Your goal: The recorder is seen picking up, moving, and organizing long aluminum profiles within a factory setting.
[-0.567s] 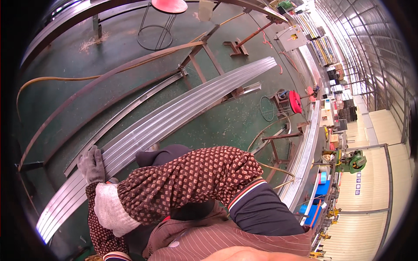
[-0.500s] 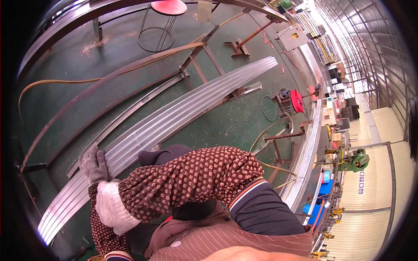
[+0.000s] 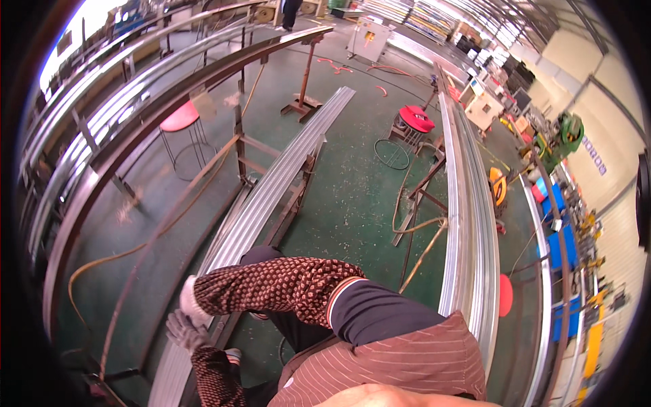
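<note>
My left hand, in a grey knit glove, lies at the bundle of long ribbed metal profiles in front of me. Its fingers are stretched out and somewhat apart. Crossing from the right, my other arm wears a brown patterned sleeve. At its end is the white cuff of my right hand, just above the left one. The fingers of that hand are hidden, so whether they grip the profiles does not show. The bundle runs from lower left to upper middle.
Another row of long metal profiles stands to the right. A brown steel rack curves along the left. A red-topped stool is beyond it, and a red seat stands ahead. A yellowish hose hangs beside the right row.
My view has turned: the profile bundle now runs more steeply, and the right-hand row shows more fully. My hands appear lower, with the grey glove now below the white cuff.
</note>
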Demonstrator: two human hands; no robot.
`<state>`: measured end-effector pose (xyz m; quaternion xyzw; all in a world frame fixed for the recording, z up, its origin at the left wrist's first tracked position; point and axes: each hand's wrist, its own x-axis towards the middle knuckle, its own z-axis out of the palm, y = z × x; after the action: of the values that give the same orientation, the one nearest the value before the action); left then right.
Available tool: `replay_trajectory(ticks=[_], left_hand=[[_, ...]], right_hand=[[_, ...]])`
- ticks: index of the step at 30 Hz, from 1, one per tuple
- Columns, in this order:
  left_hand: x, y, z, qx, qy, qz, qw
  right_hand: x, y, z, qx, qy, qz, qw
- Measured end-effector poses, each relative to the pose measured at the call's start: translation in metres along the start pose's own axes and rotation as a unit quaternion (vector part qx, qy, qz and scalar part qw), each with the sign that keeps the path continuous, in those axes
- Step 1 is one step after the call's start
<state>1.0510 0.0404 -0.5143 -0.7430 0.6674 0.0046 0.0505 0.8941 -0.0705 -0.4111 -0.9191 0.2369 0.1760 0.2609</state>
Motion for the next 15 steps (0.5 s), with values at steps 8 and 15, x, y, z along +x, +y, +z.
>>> replay_trajectory(ticks=[8, 15], left_hand=[[-0.004, 0.062, -0.055, -0.031, -0.197, 0.013, 0.980], [-0.007, 0.075, -0.065, 0.001, -0.244, -0.026, 0.969]], right_hand=[[-0.134, -0.043, 0.145, 0.226, 0.156, 0.055, 0.960], [-0.165, -0.060, 0.180, 0.219, 0.120, 0.085, 0.965]])
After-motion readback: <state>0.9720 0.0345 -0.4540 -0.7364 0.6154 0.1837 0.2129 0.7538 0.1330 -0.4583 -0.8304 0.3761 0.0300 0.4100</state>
